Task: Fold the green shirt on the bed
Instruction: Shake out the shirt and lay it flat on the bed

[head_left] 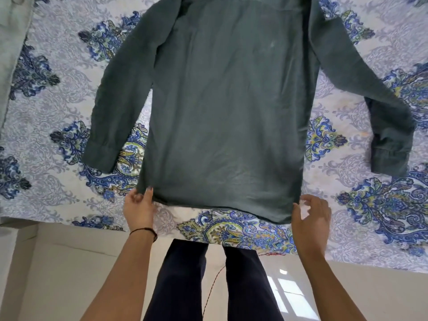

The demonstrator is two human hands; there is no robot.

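Observation:
The green long-sleeved shirt (227, 107) lies spread flat on the bed, hem toward me and collar end out of view at the top. Its left sleeve (111, 107) runs down beside the body. The right sleeve (379, 105) angles outward and bends back at the cuff. My left hand (139, 209) pinches the hem's left corner between thumb and fingers. My right hand (311, 218) is at the hem's right corner with fingers spread and slightly blurred; its thumb lies against the fabric edge, gripping nothing.
The bed carries a white sheet with blue and green paisley print (231, 230), and its near edge runs just beyond my legs (185, 281). A pale cloth (11, 54) lies at the far left. Pale tiled floor (58, 274) lies below the bed edge.

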